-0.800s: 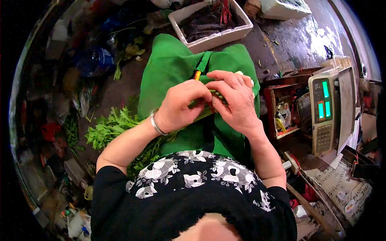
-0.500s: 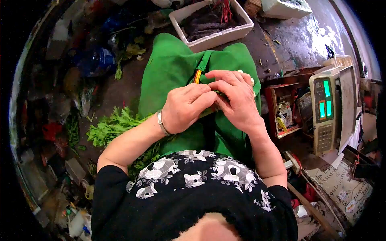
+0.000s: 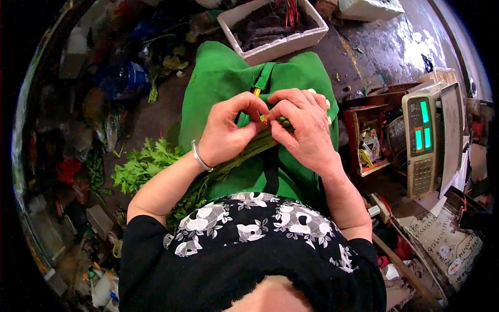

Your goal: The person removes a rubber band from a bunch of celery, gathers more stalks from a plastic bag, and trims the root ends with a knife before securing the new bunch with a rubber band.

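"Green cloth (image 3: pixel 210 78) over the lap, and we're looking straight down on it! What have we got across it?"

"We've got a bunch of leafy greens (image 3: pixel 143 166), leaves fanned out beyond the left forearm (image 3: pixel 169 184), long stalks (image 3: pixel 257 148) slanting up across the cloth beneath the right hand (image 3: pixel 302 118)."

"And the hands, what do we make of them?"

"Left hand (image 3: pixel 228 127) first: thumb and forefinger bent into a near ring, tips close by the right hand's fingertips. We spot a small yellow-green bit (image 3: pixel 263 119) right there, but we can't tell which hand pinches it. Right hand: fingers curled down over the stalks, and we can't tell how firmly."

"Round about us?"

"White foam box (image 3: pixel 291 50) just beyond the cloth, red strands (image 3: pixel 292 14) inside. Over on our right, a digital scale (image 3: pixel 418 177), its green figures lit, near a red-sided box (image 3: pixel 354 143)."
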A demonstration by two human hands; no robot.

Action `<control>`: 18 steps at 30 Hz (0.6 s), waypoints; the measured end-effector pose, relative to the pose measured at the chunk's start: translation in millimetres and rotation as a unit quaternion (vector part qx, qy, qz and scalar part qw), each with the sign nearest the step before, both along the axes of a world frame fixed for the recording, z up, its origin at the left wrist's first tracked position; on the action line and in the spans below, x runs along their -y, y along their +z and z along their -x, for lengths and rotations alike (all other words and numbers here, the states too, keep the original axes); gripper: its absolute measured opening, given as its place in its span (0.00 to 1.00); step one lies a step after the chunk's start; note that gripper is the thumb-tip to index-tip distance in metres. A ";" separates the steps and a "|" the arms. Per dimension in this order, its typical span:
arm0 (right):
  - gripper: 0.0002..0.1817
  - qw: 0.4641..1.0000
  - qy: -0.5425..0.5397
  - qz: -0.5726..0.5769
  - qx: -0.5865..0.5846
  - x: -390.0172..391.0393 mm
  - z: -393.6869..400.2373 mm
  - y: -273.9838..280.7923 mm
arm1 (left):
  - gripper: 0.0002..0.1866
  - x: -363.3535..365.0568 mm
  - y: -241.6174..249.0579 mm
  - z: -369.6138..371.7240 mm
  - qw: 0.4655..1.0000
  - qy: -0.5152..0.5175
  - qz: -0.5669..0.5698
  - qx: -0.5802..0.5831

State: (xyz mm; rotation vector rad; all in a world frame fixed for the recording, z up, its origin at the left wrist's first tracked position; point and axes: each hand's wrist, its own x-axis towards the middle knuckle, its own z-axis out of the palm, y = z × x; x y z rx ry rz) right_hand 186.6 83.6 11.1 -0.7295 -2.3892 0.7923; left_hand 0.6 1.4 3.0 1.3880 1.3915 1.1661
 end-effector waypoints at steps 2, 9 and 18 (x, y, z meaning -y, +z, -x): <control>0.07 1.000 -0.003 -0.002 0.007 0.3 0.2 1.8 | 0.12 -3.7 0.6 4.9 0.998 -0.013 0.046 0.042; 0.07 1.000 0.000 -0.014 0.016 0.1 1.3 -0.6 | 0.13 -9.5 0.7 16.8 0.952 -0.054 0.242 0.177; 0.16 0.990 0.018 0.107 -0.087 -7.8 -8.2 1.4 | 0.48 9.1 5.4 23.8 0.964 -0.168 0.205 -0.035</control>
